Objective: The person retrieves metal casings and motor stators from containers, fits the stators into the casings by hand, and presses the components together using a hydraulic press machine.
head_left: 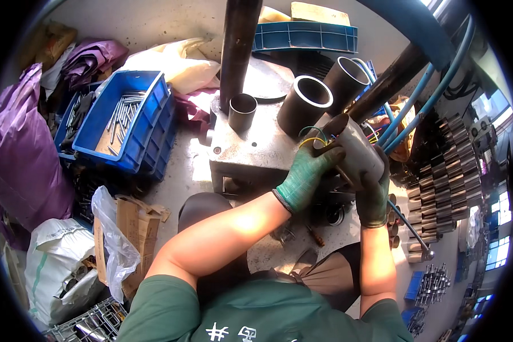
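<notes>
In front of me, above the near edge of a metal workbench (251, 157), a grey metal cylinder (360, 154) is held tilted. My right hand (376, 196), in a dark green glove, is wrapped around its right side and underside. My left hand (310, 174), in a green glove, is closed at its left end, where dark fingertips touch the metal. Thin yellow and green loops (313, 137) show just above the left fingers; whether they are rings or wires I cannot tell. Behind stand a thick-walled tube (304, 108), another wide tube (339, 88) and a short narrow tube (242, 117), all upright.
A dark vertical post (237, 51) rises behind the bench. Blue crates (148, 128) with metal pins stand left, near purple sacks (25, 154) and a cardboard box (137, 228). Blue hoses (422, 108) arch at right, before stacked metal cylinders (450, 176). A lever with a ball end (428, 255) juts out right.
</notes>
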